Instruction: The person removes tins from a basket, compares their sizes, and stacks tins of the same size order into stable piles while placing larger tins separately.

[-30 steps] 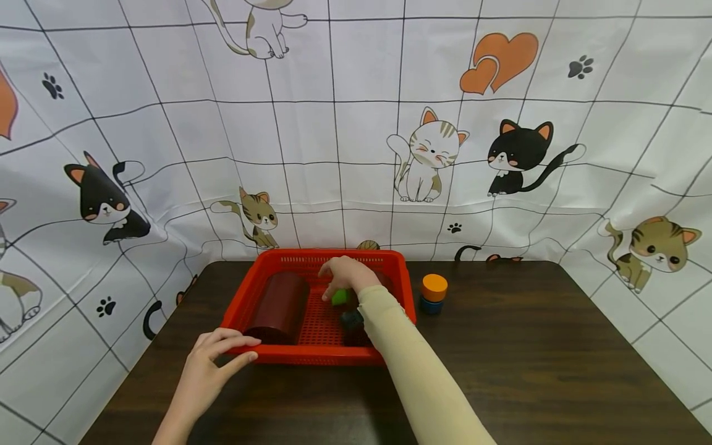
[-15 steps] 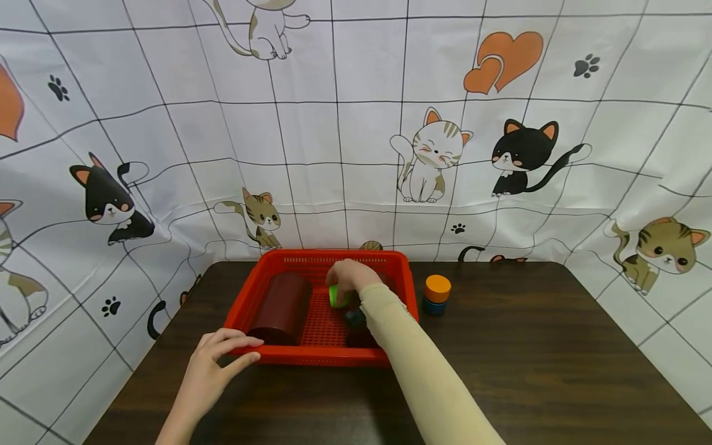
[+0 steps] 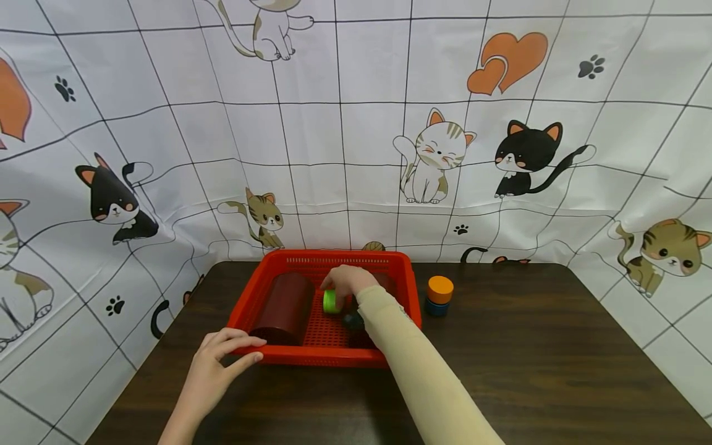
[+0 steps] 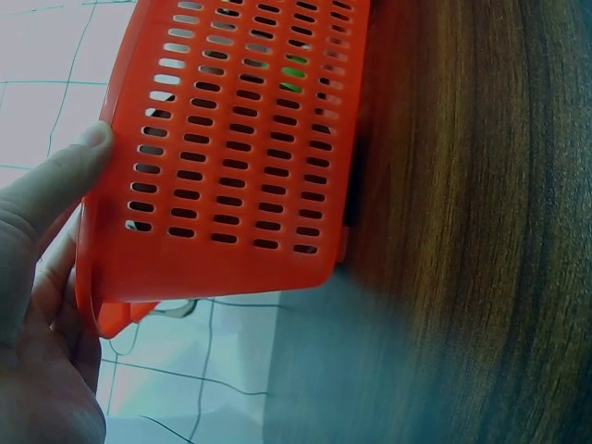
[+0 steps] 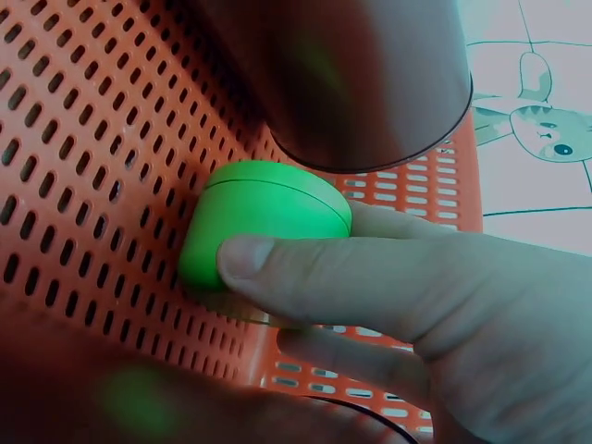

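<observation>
Beneath both my hands lies the dark wooden table (image 3: 528,358), and I judge the red basket (image 3: 325,355) on it could skid if I pull unevenly. My left hand (image 3: 211,358) pinches its rim at the near left corner; if that hold slackened, a tug from the other side could swing the basket round. Inside, just left of my right hand (image 3: 349,282), lies a big maroon cylinder (image 3: 285,306); another dark cylinder (image 3: 387,283) sits to its right, partly hidden. Either might roll if I knocked it. Farther right of that grip, outside the basket, stands an orange-and-blue stack (image 3: 439,293), which a wide sweep that way could topple. Smallest is the green container (image 5: 268,208), clamped between my right thumb and fingers within the basket; its smooth, rounded side could slip if my pinch sits off-centre, and the seam near its edge might part under a squeeze. Whether it touches the basket floor I cannot tell.
</observation>
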The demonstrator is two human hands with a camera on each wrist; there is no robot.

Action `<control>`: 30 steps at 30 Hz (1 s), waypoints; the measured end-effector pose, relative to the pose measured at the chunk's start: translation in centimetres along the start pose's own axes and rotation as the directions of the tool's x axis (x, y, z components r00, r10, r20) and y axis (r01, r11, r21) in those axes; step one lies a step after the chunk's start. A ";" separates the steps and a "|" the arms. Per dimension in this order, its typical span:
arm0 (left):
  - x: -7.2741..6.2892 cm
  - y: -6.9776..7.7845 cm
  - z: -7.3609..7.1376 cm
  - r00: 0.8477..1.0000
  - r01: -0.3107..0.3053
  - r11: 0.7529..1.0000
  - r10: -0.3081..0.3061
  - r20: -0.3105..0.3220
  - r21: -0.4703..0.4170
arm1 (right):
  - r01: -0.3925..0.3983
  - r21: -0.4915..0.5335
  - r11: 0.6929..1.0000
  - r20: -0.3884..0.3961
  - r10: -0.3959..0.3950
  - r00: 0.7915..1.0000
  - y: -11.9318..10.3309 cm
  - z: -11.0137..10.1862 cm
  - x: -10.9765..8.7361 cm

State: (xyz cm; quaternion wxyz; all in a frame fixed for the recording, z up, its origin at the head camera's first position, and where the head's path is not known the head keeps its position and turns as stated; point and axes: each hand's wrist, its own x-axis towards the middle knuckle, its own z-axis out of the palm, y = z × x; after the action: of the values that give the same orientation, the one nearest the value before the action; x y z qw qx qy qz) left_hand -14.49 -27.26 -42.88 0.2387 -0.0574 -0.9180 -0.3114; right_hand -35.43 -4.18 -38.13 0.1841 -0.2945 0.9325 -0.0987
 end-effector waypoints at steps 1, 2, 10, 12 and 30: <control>0.0 0.0 0.0 1.000 0.002 1.000 -0.002 0.002 0.000 | 0.005 -0.003 1.000 -0.002 -0.005 1.000 0.0 0.0 0.0; 0.0 0.1 0.0 1.000 0.004 1.000 -0.004 0.003 0.001 | 0.010 -0.006 1.000 -0.003 -0.010 1.000 0.0 0.1 0.0; 0.0 0.0 0.0 1.000 0.017 1.000 -0.017 0.004 0.010 | 0.048 -0.004 0.999 -0.037 -0.048 0.998 0.1 0.1 0.0; 0.0 0.0 0.1 1.000 0.016 1.000 -0.016 0.005 0.010 | 0.052 0.007 0.999 -0.052 -0.052 0.997 0.2 0.1 0.0; 0.0 0.0 0.1 1.000 0.002 1.000 -0.002 -0.004 0.001 | 0.186 0.098 0.978 -0.145 -0.171 0.975 0.1 -2.0 -1.9</control>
State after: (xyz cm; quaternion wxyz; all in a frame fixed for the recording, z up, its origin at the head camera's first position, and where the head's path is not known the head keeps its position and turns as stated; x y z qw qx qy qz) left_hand -14.49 -27.14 -42.96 0.2405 -0.0559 -0.9177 -0.3112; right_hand -34.87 -2.87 -35.76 0.1265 -0.3590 0.9058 -0.1863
